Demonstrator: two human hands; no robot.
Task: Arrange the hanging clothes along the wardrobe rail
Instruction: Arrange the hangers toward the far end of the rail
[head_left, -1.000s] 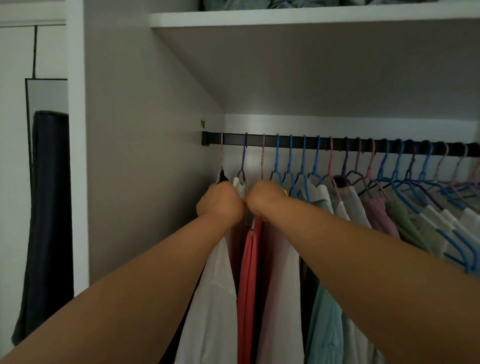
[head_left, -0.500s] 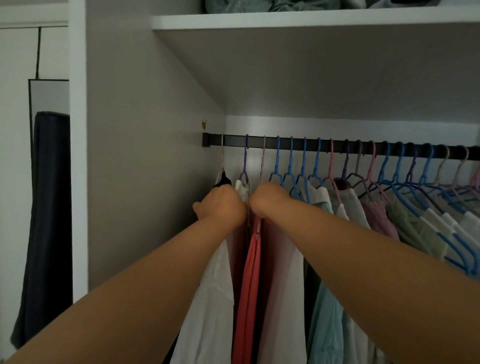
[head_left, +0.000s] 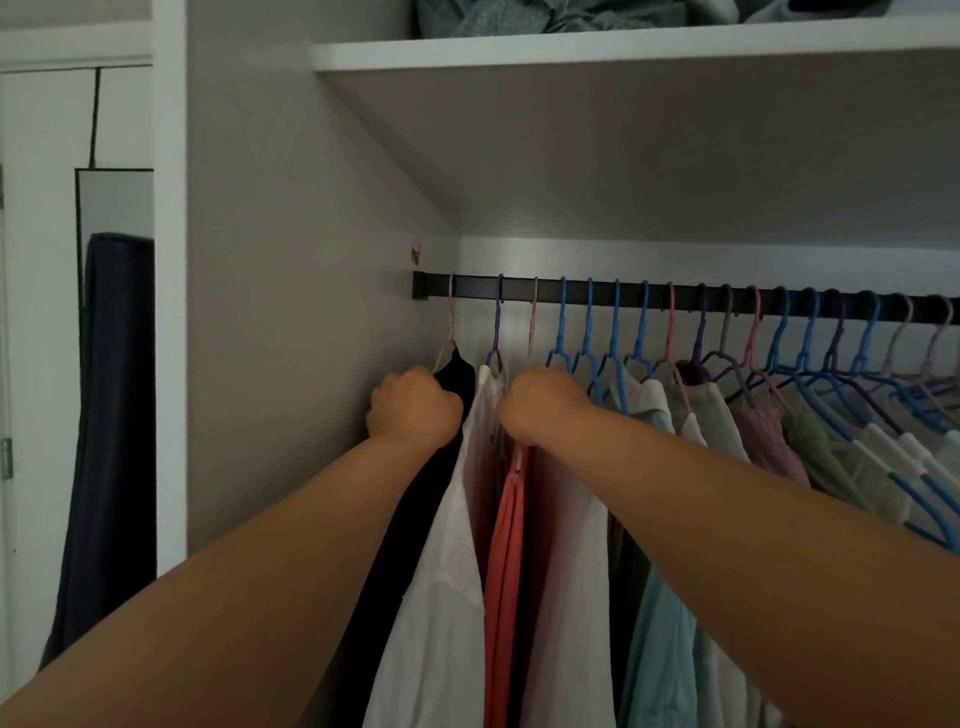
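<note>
A black rail (head_left: 654, 292) runs across the wardrobe with several coloured hangers on it. At its left end hang a black garment (head_left: 415, 525), a white garment (head_left: 447, 582), a coral one (head_left: 506, 561) and a pale pink one (head_left: 566, 571). My left hand (head_left: 415, 408) is closed on the shoulder of the black garment beside the wardrobe's side wall. My right hand (head_left: 540, 408) is closed on the top of the pale pink garment's hanger. A gap between my hands shows the white garment on its purple hanger (head_left: 496, 332).
More clothes on blue, pink and grey hangers (head_left: 810, 364) crowd the rail to the right. A white shelf (head_left: 623, 47) with folded fabric sits above. The wardrobe's side wall (head_left: 291, 312) is close on the left; a mirror with a dark cloth (head_left: 111, 415) hangs beyond.
My left hand has slid left toward the side wall with the black garment, widening the gap between my hands. My right hand has stayed almost where it was.
</note>
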